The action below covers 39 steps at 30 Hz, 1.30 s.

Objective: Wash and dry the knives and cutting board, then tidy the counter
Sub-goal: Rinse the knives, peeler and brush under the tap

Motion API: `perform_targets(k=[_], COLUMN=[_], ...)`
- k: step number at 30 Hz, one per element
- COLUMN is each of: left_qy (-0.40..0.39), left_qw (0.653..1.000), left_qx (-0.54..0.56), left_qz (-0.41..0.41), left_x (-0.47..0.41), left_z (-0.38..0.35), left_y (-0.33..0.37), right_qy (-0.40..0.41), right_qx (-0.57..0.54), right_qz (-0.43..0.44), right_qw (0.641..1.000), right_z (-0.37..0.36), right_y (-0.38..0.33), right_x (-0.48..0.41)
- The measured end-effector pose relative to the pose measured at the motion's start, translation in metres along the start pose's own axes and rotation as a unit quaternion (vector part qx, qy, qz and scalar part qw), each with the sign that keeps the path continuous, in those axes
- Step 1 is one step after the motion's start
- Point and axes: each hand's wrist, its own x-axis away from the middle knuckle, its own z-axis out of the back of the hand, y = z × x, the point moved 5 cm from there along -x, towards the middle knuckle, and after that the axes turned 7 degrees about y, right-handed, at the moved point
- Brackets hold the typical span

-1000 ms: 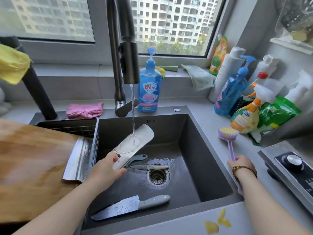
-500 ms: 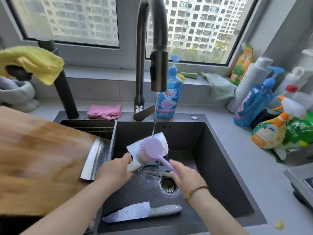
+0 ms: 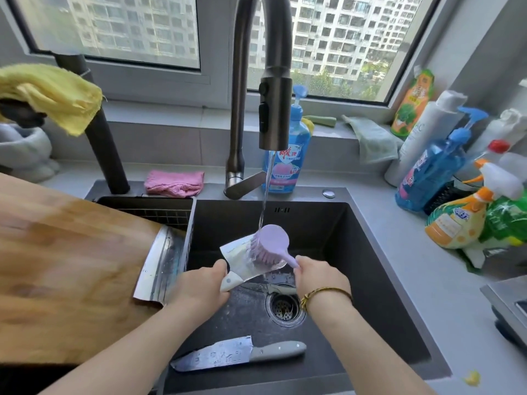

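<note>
So far, early stage.
- Board (image 3: 71,266): lies flat left of the sink (image 3: 365,252); unwashed, I judge.
- My left hand (image 3: 202,286): grips the handle of knife one (image 3: 242,260), blade under the running tap (image 3: 275,109).
- Brush (image 3: 271,246): bristles on that blade, handle held in my right hand (image 3: 319,277).
- Knife two (image 3: 239,353): flat on the sink floor, waiting.
- Outstanding: board, drying, counter.

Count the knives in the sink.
3 visible: a pale-bladed knife in the left hand under the tap; a grey-handled steel knife at the front; a third knife beside the drain, mostly hidden. Others possible.
</note>
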Motion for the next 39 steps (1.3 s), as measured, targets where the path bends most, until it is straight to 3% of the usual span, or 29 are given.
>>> perform_targets(k=[3,7,12,16,20,24,29,33,37,39], left_qy=[0.002,0.021,0.026,0.020,0.009,0.015,0.008,0.005,-0.002,-0.003], left_qw=[1.000,1.000,0.998,0.998,0.997,0.998,1.000,1.000,1.000,1.000], left_qx=[0.001,0.008,0.044,0.049,0.064,0.053,0.011,-0.012,0.006,0.005], left_qz=[0.003,0.005,0.036,0.044,0.047,0.036,0.004,-0.010,0.011,0.016], left_x=[0.001,0.003,0.003,0.003,0.006,0.008,0.011,0.014,0.012,0.011], left_z=[-0.002,0.001,0.002,0.001,0.000,0.001,0.001,0.000,-0.002,-0.001], left_y=[0.000,-0.002,-0.007,-0.006,-0.006,-0.005,0.003,0.011,0.005,0.001], right_qy=[-0.030,-0.003,0.010,0.038,0.030,0.032,0.013,0.031,0.009,0.004], right_qx=[-0.005,-0.018,-0.019,-0.019,-0.002,-0.006,-0.007,-0.011,-0.007,-0.017], right_qz=[0.056,-0.032,0.057,-0.011,0.058,-0.045,0.062,-0.017,0.065,0.029], right_qw=[0.998,0.999,0.998,0.999,0.998,0.998,0.998,0.999,0.998,0.999], right_z=[-0.012,-0.006,-0.021,-0.019,-0.027,-0.018,-0.018,-0.007,-0.018,-0.018], right_y=[-0.014,0.012,-0.009,0.009,-0.005,0.020,-0.009,0.006,-0.014,-0.005], right_x=[0.017,0.005,0.028,0.019,0.037,0.016,0.026,0.000,0.022,0.015])
